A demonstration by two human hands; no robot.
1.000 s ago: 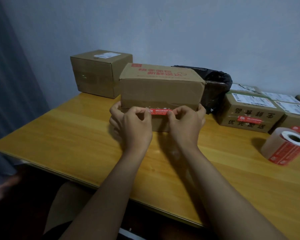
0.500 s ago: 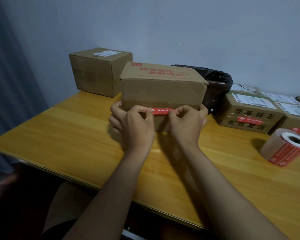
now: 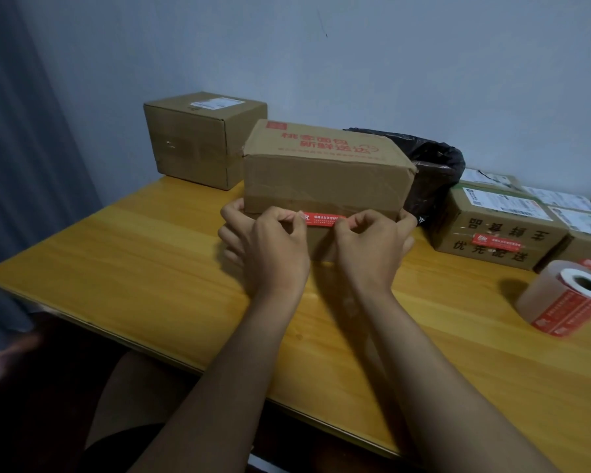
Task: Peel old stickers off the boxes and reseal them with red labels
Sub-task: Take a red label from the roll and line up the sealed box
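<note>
Both hands (image 3: pixel 321 240) pinching red label (image 3: pixel 325 220) against cardboard box (image 3: pixel 325 172) (closed), label roll (image 3: pixel 565 297) nearby

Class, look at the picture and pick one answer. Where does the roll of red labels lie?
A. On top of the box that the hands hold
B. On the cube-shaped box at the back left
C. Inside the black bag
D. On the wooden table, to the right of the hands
D: the roll of red labels lies on its side on the wooden table, right of the right hand, apart from every box.
</note>
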